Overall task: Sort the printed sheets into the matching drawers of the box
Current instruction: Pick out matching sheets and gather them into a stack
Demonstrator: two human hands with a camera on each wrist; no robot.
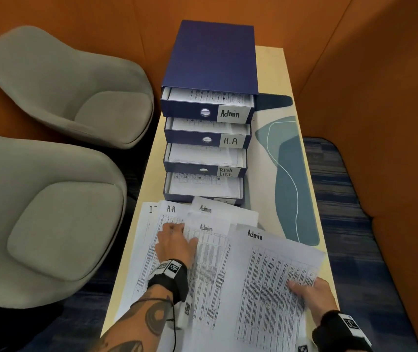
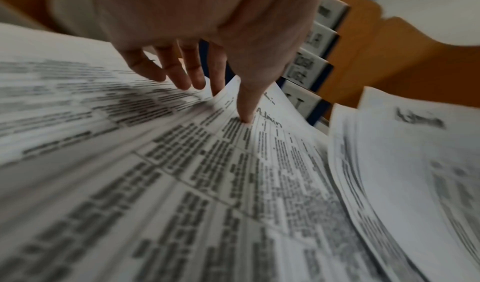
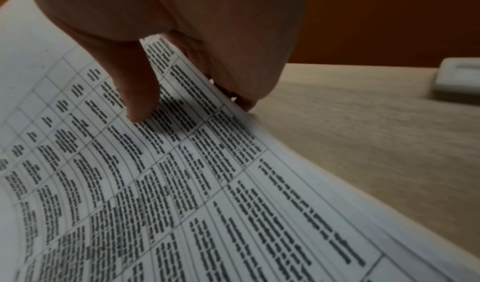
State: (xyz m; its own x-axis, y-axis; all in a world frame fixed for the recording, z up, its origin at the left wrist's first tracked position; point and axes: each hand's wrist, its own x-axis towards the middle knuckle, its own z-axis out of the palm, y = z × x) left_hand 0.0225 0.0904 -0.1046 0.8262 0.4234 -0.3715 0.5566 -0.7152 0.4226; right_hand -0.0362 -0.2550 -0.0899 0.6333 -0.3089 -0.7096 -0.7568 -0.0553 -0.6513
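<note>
Navy card made up the drawer box [image 1: 213, 57], which stood at the far end of a pale table [image 1: 274, 62] with all four drawers pulled partly out, stepped toward the near side. The top drawer [image 1: 206, 111] read "Admin", the second [image 1: 206, 139] "H.R", the third [image 1: 204, 170] "Task List"; the label of the bottom drawer [image 1: 203, 186] was hidden by paper. Each drawer showed printed sheets inside.

Just near of the box lay a fanned spread of printed sheets [image 1: 203, 262], with handwritten headings "H.R" and "Admin" readable. The left hand [image 1: 175, 242] lay flat on this spread, fingers straight and apart, its thumb [image 2: 245, 110] pressing a sheet headed "Admin". The right hand [image 1: 312, 295] pinched the right edge of a separate Admin sheet [image 1: 269, 288], thumb [image 3: 140, 93] on top and fingers beneath, the edge raised off the table.

Two grey chairs [image 1: 50, 199] stood to the left, and orange padded walls [image 1: 380, 72] enclosed the far and right sides.
</note>
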